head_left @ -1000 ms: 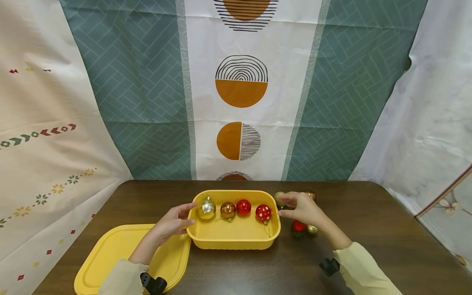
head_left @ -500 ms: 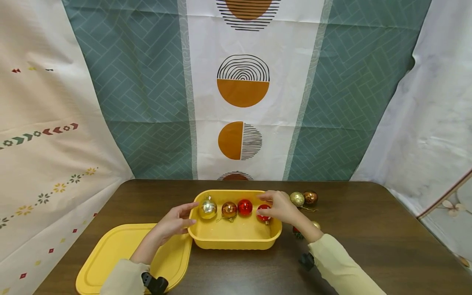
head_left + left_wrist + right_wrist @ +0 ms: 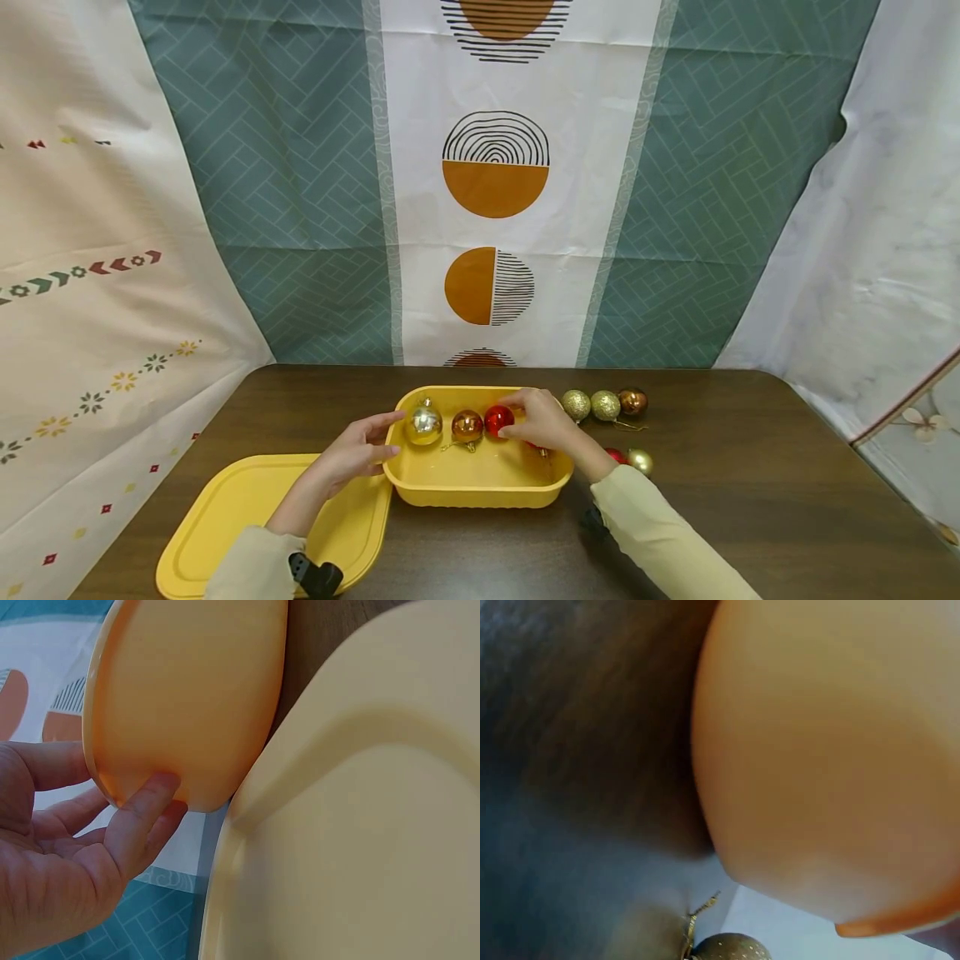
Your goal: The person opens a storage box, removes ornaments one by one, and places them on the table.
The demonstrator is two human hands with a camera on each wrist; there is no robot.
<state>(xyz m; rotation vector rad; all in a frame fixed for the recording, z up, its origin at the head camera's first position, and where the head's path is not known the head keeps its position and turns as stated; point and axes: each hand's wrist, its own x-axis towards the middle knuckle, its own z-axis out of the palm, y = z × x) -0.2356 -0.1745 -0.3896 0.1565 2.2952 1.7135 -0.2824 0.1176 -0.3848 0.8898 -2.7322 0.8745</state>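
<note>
A yellow plastic box (image 3: 480, 492) holds several baubles. At its left end my left hand (image 3: 352, 454) grips the wall; in the left wrist view one finger reaches over the rim and fingertips press the outside. My right hand (image 3: 546, 425) is inside the box at the shiny red bauble (image 3: 495, 422), thumb and forefinger spread on either side of it. Beneath that hand a red polka-dot bauble (image 3: 542, 451) is mostly hidden. Left of the red one lie a copper bauble (image 3: 467, 426) and a silvery-gold bauble (image 3: 423, 425). The right wrist view shows the box's outer wall (image 3: 817, 787), not the fingers.
Right of the box lie two glittery gold baubles (image 3: 605, 406), a brown bauble (image 3: 633, 402), a pale gold bauble (image 3: 641, 461) and a partly covered red bauble (image 3: 617, 456). A yellow lid (image 3: 217, 525) lies flat at the left, beside the box on the dark table (image 3: 480, 550).
My right hand has moved left from the box's right rim, over the polka-dot bauble, to the shiny red bauble. My left hand stays at the box's left end.
</note>
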